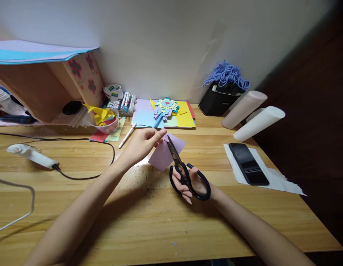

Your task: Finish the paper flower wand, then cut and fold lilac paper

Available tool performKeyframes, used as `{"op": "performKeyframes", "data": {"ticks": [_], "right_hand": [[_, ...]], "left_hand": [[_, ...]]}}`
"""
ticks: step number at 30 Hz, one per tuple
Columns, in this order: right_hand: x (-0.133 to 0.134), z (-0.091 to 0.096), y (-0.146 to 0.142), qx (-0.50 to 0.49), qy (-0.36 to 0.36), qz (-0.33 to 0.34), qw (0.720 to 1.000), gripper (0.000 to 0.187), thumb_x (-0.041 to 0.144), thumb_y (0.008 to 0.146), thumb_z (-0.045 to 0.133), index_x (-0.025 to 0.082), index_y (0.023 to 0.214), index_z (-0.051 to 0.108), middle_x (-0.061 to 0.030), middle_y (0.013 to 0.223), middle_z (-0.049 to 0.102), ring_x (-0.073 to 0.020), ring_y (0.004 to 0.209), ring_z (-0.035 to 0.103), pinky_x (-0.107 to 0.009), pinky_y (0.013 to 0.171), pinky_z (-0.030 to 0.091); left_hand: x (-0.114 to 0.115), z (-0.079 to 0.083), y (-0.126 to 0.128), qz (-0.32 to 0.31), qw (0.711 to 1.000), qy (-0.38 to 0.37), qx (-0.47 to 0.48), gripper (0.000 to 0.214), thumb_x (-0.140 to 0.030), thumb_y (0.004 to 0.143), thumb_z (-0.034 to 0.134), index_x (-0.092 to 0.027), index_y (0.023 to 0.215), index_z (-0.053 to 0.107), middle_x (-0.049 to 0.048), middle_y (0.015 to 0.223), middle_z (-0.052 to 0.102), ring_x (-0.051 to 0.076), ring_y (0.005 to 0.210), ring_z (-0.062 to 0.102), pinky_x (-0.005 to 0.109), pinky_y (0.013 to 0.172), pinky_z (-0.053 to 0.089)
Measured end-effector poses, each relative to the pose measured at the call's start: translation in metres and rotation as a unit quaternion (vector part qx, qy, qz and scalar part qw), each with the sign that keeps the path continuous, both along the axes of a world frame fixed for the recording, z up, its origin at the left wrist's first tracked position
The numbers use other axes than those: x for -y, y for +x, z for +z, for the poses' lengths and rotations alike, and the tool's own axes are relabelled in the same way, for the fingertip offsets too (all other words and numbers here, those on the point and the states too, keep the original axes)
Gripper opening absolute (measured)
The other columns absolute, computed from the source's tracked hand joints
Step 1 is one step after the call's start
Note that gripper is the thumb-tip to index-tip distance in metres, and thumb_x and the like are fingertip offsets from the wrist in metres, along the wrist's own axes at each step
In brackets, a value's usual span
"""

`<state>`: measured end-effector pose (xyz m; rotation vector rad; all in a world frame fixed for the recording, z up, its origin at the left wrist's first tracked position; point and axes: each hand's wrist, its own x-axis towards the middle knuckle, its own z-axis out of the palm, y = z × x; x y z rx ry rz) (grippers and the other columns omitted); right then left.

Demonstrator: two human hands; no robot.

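My left hand (146, 144) is closed in a pinch. At its fingertips is a small pink piece of paper (166, 138), partly hidden by the fingers and the blades. My right hand (189, 183) grips a pair of black-handled scissors (182, 166) by the loops, with the dark blades pointing away from me. The blade tips reach up beside the left fingertips, close to the pink piece. Behind the blades and the left fingers is a light purple square of paper (161, 159); whether it lies flat on the table or is held too, I cannot tell.
A layered paper flower (166, 107) lies on coloured sheets (188, 122) at the back. Left of it are a marker (127, 136), a tub of yellow paper (105, 128) and a corded white tool (35, 157). A phone (249, 164) and two white bottles (258, 123) stand or lie to the right.
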<state>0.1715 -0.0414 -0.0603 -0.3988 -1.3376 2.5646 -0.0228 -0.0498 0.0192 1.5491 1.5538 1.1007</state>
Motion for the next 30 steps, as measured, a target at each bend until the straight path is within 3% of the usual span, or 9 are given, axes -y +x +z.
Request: {"op": "performKeyframes", "data": {"ticks": [10,30], "right_hand": [[-0.0022,-0.0026,-0.0015,-0.034,-0.043,0.002,0.999,0.06,0.075,0.053,0.053,0.02,0.071,0.038,0.0094,0.047,0.044,-0.0021,0.028,0.034,-0.017,0.029,0.043],[-0.0018,-0.0045,0.0021,-0.006,0.009,0.002,1.0,0.063,0.078,0.052,0.048,0.02,0.072,0.037,0.0109,0.047,0.04,-0.0016,0.028,0.031,-0.017,0.027,0.04]], "left_hand": [[0.0039,0.0066,0.0018,-0.051,0.996,-0.062,0.024,0.032,-0.044,0.078,0.051,-0.014,0.068,0.058,-0.0018,0.059,0.052,0.006,0.046,0.037,0.02,0.045,0.029],[0.0027,0.0055,0.0025,-0.029,0.999,-0.014,0.007,0.021,-0.032,0.077,0.051,-0.014,0.068,0.057,-0.0011,0.062,0.054,0.009,0.059,0.046,0.022,0.055,0.035]]}}
